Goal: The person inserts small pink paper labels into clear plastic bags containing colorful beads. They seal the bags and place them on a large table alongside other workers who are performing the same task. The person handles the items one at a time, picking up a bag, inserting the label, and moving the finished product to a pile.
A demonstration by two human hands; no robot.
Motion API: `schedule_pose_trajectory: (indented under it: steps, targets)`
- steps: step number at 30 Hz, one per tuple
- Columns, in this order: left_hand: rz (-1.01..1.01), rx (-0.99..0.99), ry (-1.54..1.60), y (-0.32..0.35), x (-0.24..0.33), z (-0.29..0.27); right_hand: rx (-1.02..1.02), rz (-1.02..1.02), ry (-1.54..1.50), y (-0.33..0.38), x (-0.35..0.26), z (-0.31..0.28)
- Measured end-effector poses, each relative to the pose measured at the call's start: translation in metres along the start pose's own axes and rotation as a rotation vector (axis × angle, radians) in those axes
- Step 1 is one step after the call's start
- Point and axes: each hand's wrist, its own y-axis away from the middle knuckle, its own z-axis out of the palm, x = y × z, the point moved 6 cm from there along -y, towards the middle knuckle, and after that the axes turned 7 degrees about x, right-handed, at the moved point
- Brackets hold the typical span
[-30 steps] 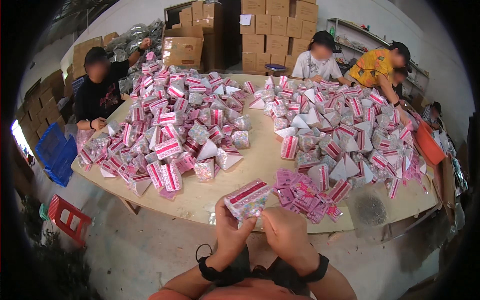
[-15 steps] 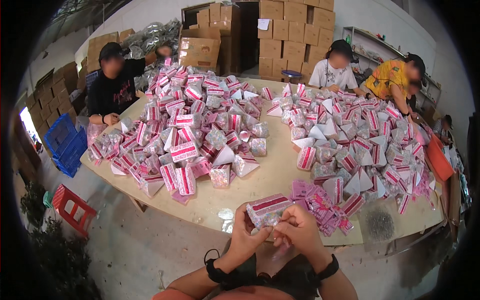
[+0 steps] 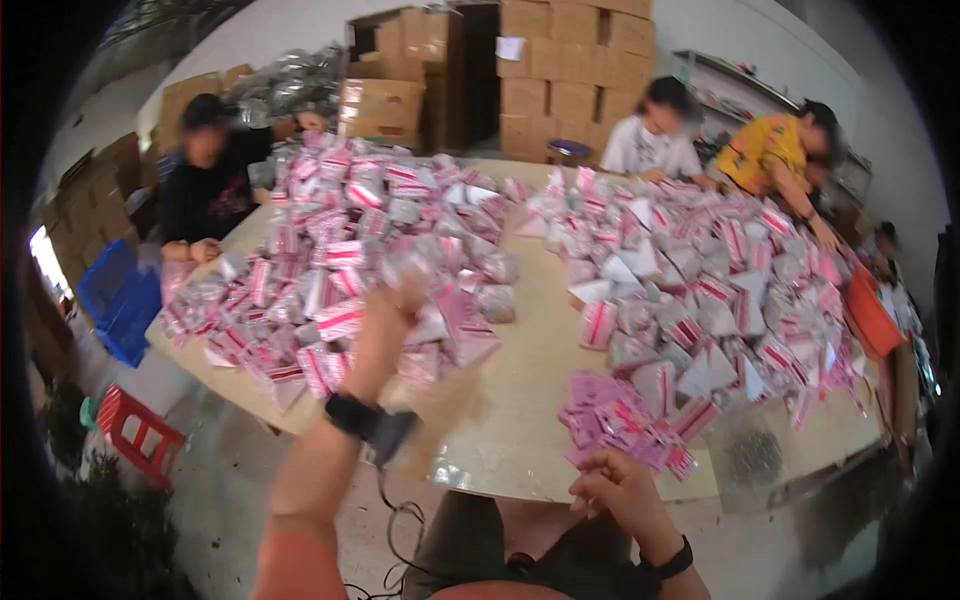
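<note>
My left hand (image 3: 392, 305) is stretched forward over the round table (image 3: 520, 440), blurred by motion, at the near edge of the left heap of pink and white packets (image 3: 330, 250). A blurred pale packet (image 3: 405, 268) lies at its fingertips; whether the hand grips it is unclear. My right hand (image 3: 615, 487) stays low at the table's near edge with its fingers curled, just below a small pile of pink flat labels (image 3: 620, 425). Both wrists wear black bands.
A second heap of packets (image 3: 720, 290) covers the table's right side. Three people sit at the far side, one on the left (image 3: 205, 185) and two on the right. Cardboard boxes (image 3: 570, 70) stand behind, a blue crate (image 3: 120, 300) and a red stool (image 3: 140, 435) at left.
Both hands were together on one pink and white packet at the near edge. My left arm has since swung forward to the left heap, and my right hand has stayed near the labels.
</note>
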Motion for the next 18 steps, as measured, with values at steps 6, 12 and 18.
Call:
schedule_pose_trajectory:
  steps: [6,12,18]
  targets:
    - [-0.542,0.478,0.572,-0.027,-0.001,-0.079,0.233,-0.129,0.012,0.02,0.002,-0.072]
    - [-0.531,-0.084,0.631,0.059,0.065,0.008,0.771,-0.216,0.635,0.036,-0.006,-0.21]
    - [-0.263,-0.254,0.393,0.135,0.134,0.058,0.629,-0.131,1.175,0.026,0.021,-0.235]
